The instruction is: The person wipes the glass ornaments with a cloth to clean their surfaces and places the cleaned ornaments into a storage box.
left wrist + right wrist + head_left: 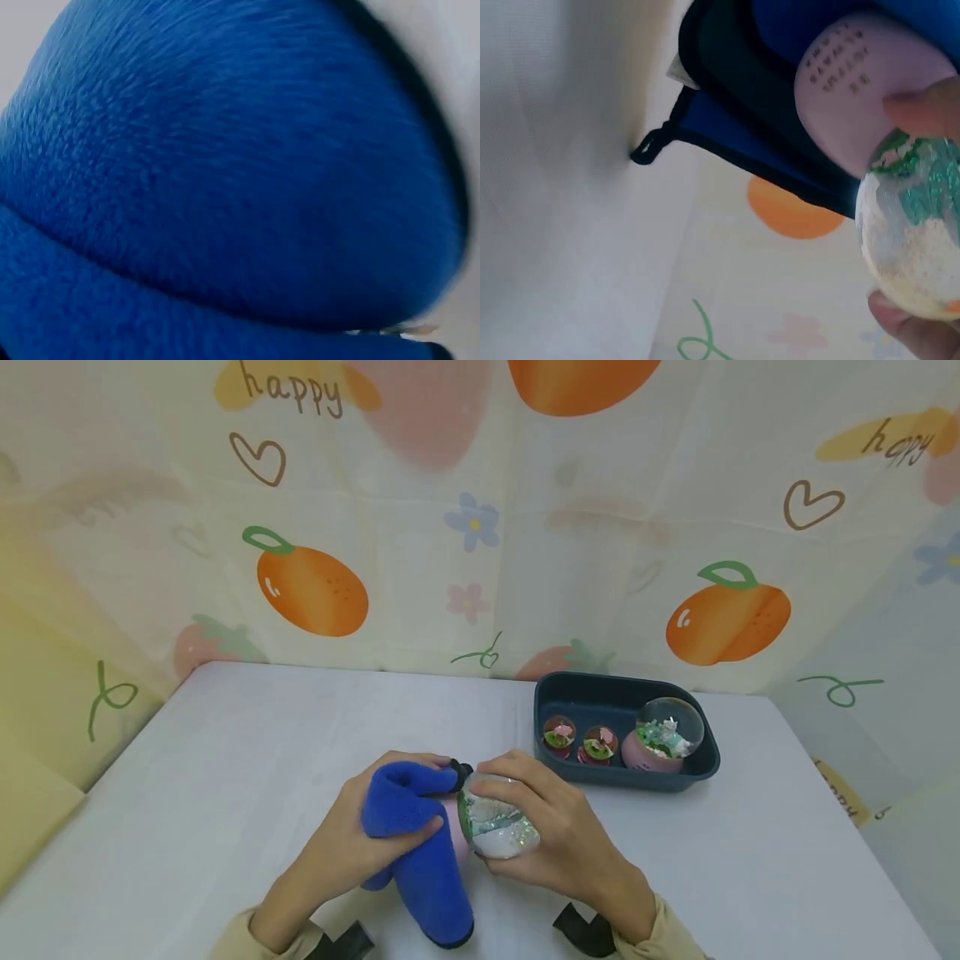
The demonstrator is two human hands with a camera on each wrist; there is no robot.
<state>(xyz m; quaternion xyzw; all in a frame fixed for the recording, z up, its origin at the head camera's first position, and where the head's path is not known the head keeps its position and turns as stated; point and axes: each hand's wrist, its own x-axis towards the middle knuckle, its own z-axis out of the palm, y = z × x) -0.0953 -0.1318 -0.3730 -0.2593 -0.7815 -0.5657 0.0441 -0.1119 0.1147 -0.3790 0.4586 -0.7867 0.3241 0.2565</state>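
Note:
My right hand (551, 822) grips a snow globe (501, 827) by its clear dome, which is tipped on its side with glitter and white bits inside. Its pink base (874, 90) carries dark lettering in the right wrist view. A blue cloth (420, 852) with dark edging is bunched in my left hand (352, 831), the thumb pressed over it, and lies against the pink base. Cloth (225, 150) fills almost the whole left wrist view, so the left fingers are hidden there. A dark hanging loop (651, 146) sticks out from one corner of the cloth.
Behind my right hand stands a dark blue tray (626, 783). It holds two small globes (558, 735) with pink bases and a larger snow globe (663, 743) on a pink base. White cloth covers the table (300, 718), and a fruit-patterned curtain (420, 568) hangs behind.

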